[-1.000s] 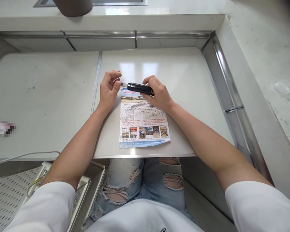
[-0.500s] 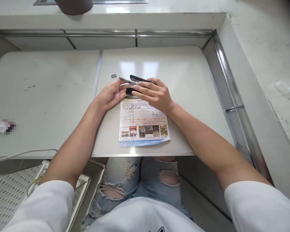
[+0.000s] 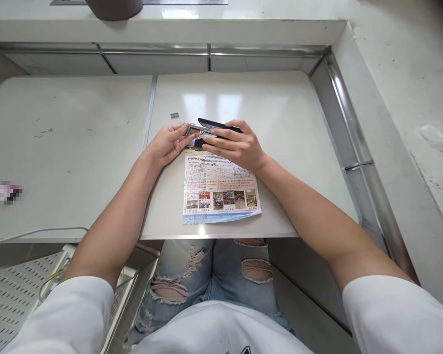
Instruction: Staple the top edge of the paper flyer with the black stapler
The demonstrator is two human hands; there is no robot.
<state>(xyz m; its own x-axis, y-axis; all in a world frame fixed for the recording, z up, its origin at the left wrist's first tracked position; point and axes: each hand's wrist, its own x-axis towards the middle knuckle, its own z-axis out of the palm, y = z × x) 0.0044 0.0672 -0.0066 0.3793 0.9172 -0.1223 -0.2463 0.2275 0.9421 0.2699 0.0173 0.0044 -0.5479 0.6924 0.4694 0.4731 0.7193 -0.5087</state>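
Observation:
Over the top of a printed flyer [image 3: 221,189], my right hand [image 3: 241,146] is wrapped around a black stapler [image 3: 214,123]. The stapler's top cover is lifted away from its silver magazine, and its black base shows below. My left hand [image 3: 173,142] pinches at the front end of the magazine with thumb and fingers. Whether a staple strip is between those fingertips is too small to tell. Just beyond my left hand, short staple strips [image 3: 174,115] lie on the table. Many staple marks run down the flyer's left side.
The white table [image 3: 280,108] has a raised ledge and metal rail along its back and right. Loose staples [image 3: 46,131] are scattered on the left panel. A white cable [image 3: 37,232] crosses the front left edge. A brown container [image 3: 114,7] stands on the ledge.
The stapler's magazine has tipped from rising toward its front to lying flatter, and its front end has shifted slightly right. My left fingers have closed in on that end.

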